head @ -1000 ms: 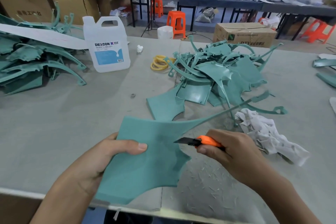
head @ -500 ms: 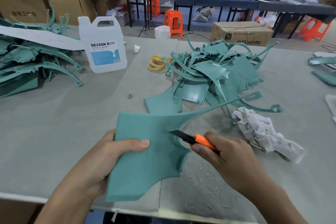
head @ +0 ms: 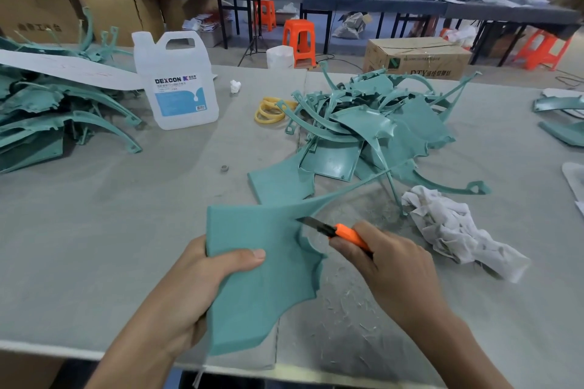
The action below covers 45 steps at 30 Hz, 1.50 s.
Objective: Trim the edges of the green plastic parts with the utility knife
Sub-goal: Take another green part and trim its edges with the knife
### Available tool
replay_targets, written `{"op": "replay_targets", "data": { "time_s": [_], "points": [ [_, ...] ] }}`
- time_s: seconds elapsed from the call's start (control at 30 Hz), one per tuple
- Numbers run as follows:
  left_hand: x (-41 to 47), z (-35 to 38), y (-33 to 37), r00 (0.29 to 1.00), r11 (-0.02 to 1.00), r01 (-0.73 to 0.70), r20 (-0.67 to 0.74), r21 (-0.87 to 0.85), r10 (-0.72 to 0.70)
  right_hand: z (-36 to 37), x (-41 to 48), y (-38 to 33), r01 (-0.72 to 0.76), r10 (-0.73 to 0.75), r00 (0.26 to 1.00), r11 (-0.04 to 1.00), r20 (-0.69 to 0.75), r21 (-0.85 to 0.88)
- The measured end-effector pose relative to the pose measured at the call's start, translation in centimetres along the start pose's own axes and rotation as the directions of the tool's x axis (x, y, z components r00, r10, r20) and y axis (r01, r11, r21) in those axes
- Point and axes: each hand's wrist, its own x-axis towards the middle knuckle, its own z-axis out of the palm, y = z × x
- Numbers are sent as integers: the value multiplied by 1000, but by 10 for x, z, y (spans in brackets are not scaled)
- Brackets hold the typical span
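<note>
My left hand (head: 192, 281) grips a flat green plastic part (head: 262, 265) by its left edge, thumb pressed on the top face, above the table's near edge. A long thin arm of the part runs up and right toward the pile. My right hand (head: 392, 268) holds an orange utility knife (head: 341, 232), its dark blade touching the part's right edge where the thin arm starts. A pile of green plastic parts (head: 373, 126) lies in the middle of the grey table (head: 94, 230). Another heap of green parts (head: 47, 110) sits at the far left.
A white DEXCON jug (head: 177, 85) stands behind left, yellow rings (head: 271, 110) beside the pile, and a crumpled white rag (head: 455, 230) to the right of the knife. Plastic shavings (head: 354, 303) litter the table under my right hand. Cardboard boxes, orange stools and people stand beyond.
The knife blade has slid up and left along the part's right edge, toward the base of the thin arm. My left hand keeps the same grip.
</note>
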Motion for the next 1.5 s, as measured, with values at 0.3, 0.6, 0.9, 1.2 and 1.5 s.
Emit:
{"op": "replay_targets", "data": {
  "time_s": [0.3, 0.6, 0.9, 1.2, 1.5],
  "points": [
    [-2, 0, -8, 999, 996, 11, -37, -93, -15, 15, -2, -1, -70, 67, 997, 989, 27, 130],
    [-8, -2, -13, 1000, 998, 12, -2, -64, -12, 18, 6, 9, -59, 62, 997, 996, -40, 66],
    [-11, 1, -33, 983, 998, -61, -171, 30, 65, 26, 19, 32, -247, 245, 944, 969, -222, 16],
    [-10, -1, -36, 964, 995, -89, -248, 43, 97, 30, 8, 21, -122, 134, 989, 980, -67, 157],
    [-6, -21, -38, 959, 994, -106, -264, -5, 101, 23, 3, 55, -174, 177, 978, 984, 112, -40]
  ]
}}
